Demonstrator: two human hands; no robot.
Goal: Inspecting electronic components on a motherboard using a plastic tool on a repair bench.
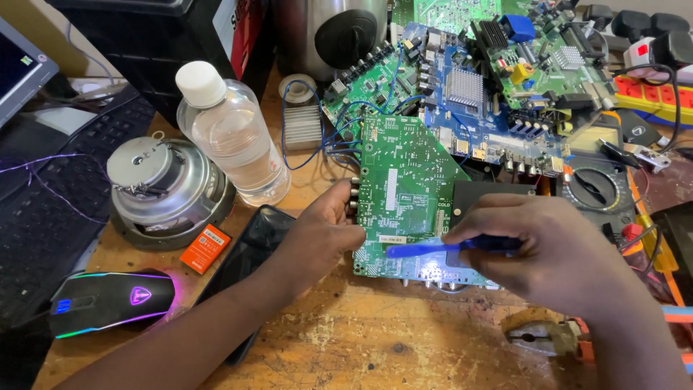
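keyboard (65, 188): black, far left edge of the wooden bench (375, 339).
mouse (108, 300): black with glowing coloured trim, near the front left.
speaker (162, 191): round metal driver lying magnet up, behind the mouse.
bottle (231, 137): clear plastic, white cap, upright just beside the speaker.
phone (253, 249): dark, flat on the bench, partly under the left forearm.
left hand (321, 235): fingers curled on the left edge of the board, gripping it.
board (404, 191): green circuit board, flat at centre, between both hands.
tool (433, 249): thin blue plastic stick, lying across the board's near edge.
right hand (541, 245): fingers pinched around the tool's right end.
boards (476, 79): more circuit boards piled behind.
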